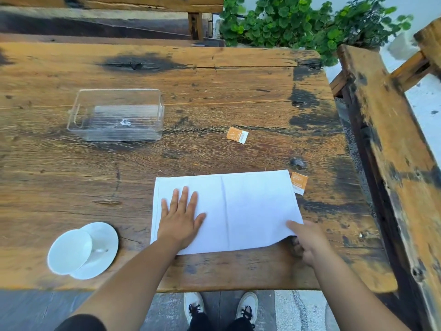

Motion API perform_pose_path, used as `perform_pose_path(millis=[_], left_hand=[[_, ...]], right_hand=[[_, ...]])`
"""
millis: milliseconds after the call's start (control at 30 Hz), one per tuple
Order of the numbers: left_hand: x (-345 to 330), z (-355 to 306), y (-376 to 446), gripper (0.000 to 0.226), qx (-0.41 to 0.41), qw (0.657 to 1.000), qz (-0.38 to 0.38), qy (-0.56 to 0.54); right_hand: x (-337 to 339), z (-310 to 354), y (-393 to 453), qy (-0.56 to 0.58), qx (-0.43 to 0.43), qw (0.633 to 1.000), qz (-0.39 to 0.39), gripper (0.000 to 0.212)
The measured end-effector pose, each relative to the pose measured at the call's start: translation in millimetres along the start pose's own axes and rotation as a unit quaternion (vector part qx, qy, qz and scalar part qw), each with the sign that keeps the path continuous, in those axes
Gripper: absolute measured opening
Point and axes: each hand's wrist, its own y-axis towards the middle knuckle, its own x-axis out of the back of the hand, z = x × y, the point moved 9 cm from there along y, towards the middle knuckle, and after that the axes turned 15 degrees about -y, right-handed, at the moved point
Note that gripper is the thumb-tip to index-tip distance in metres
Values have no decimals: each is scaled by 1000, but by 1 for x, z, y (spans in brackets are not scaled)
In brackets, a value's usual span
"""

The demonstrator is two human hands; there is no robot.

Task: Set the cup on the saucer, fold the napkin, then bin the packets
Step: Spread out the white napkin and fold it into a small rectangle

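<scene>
A white napkin [250, 206] lies flat on the wooden table [214, 91] with a crease down its middle. My left hand [181, 218] presses flat on its left half, fingers spread. My right hand [307, 240] pinches the napkin's near right corner, which is lifted slightly. A white cup [69, 250] stands on a white saucer [105, 249] at the near left. One orange packet [237, 134] lies beyond the napkin; a second orange packet [299, 182] touches the napkin's far right corner. A clear plastic bin [117, 115] stands at the far left.
A wooden bench [391, 163] runs along the table's right side and another bench [107, 22] along the far side. Green plants [310, 25] grow beyond the far right corner. My shoes [219, 306] show below the table's near edge.
</scene>
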Motion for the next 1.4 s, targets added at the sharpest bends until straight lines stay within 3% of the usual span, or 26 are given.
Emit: perform_pose_path(millis=[100,200,333,500,567,700,933,1067,1267,1400], left_hand=[[1,0,-5,72,-16,1000,-2,0],[-7,-1,-15,73,-14,1000,-1,6],[-15,-7,-17,72,-13,1000,1,-4],[-13,-15,-13,71,-17,1000,-14,-18],[-11,-17,-13,73,-19,999,-14,-27],[-14,-18,-14,70,-13,1000,15,-12],[-10,-22,-19,69,-22,999,36,-4],[-3,-21,-20,71,-44,998,20,-46],[10,10,-46,63,-87,976,-28,-200],[9,43,-81,59,-50,968,-66,-236]], right_hand=[[16,16,-14,24,65,996,-58,19],[38,40,-45,-64,185,966,-171,12],[24,81,-99,-192,369,874,-251,20],[-60,118,-162,-268,548,752,-250,26],[-98,122,-167,-303,563,736,-222,27],[-153,125,-158,-348,545,741,-183,26],[-178,128,-147,-340,532,759,-160,26],[-184,137,-159,-336,562,738,-164,24],[-210,143,-175,-373,612,678,-164,23],[-232,130,-166,-419,602,664,-145,22]])
